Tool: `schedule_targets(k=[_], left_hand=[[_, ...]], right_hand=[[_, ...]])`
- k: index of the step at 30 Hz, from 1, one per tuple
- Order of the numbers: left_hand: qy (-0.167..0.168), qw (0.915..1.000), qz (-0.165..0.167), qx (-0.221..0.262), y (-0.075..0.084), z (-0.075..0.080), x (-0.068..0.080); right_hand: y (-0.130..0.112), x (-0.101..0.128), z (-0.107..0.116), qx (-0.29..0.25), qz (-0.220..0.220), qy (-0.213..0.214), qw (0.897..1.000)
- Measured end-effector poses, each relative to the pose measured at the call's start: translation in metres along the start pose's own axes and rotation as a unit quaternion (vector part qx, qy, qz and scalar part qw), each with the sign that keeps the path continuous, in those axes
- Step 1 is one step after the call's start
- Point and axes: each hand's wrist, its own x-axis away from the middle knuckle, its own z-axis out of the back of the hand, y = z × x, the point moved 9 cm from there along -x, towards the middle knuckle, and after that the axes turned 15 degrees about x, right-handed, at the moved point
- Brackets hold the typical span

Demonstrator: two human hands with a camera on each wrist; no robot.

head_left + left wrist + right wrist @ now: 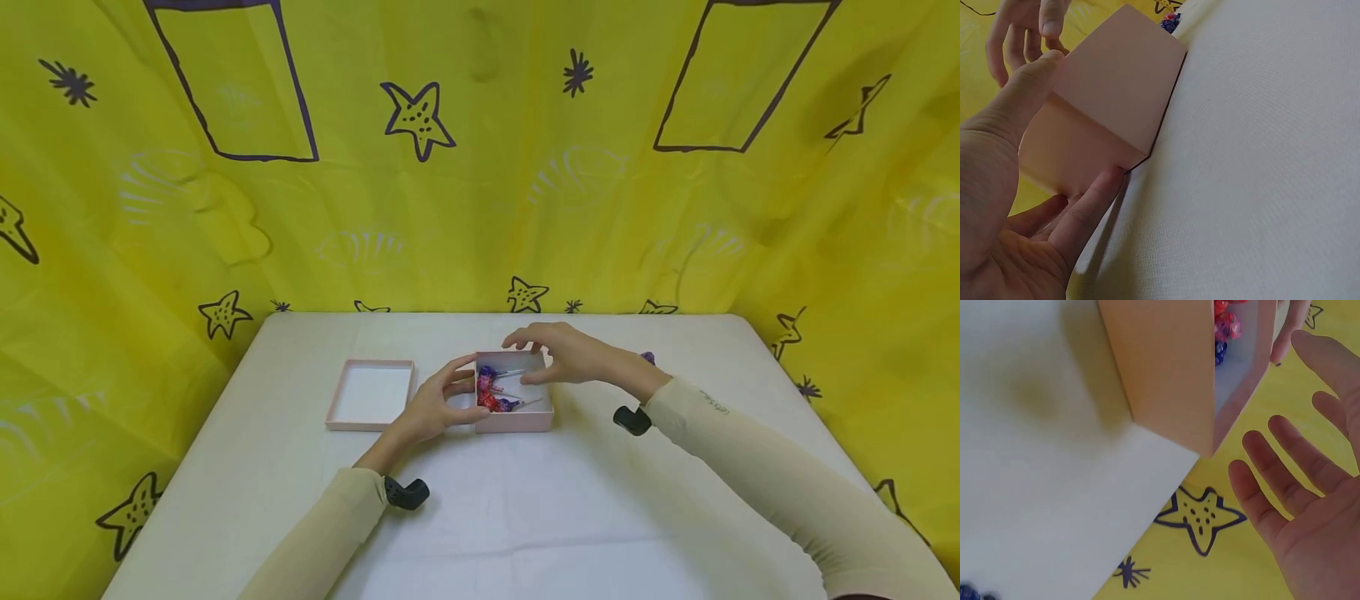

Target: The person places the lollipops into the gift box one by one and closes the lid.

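Taking the pink box (514,414) as the landmark, nearest to the viewer is the bare white desk (525,517) in front of it. The left hand (435,408) holds the box's left wall, thumb on one face and fingers on the other. The box sits mid-desk, open-topped, with wrapped lollipops (491,392) inside; two or three, red and purple, though the exact count is hard to tell. Over the box's far right corner hovers the right hand (558,354), fingers spread and relaxed, holding nothing.

The risk I see: the left hand's grip is one-sided, so a push or lift could tip or skid the light box and spill the lollipops. The right hand's fingers might also catch the rim.

Counted: one box, one lid (371,394) lying inside-up to the box's left, well apart from it, and one small purple object (648,357) beyond the right wrist.
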Motion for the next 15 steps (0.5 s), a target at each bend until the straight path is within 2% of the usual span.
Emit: schedule_targets(k=[9,15], left_hand=[[0.001,1.0,0.001,-0.004,0.0,0.0,0.001],[-0.004,1.0,-0.001,-0.001,0.0,0.0,0.0]], right_hand=[[0.025,0.023,0.018,0.014,-0.053,0.01,0.998],[0.049,0.038,0.02,0.012,-0.084,0.02,0.996]])
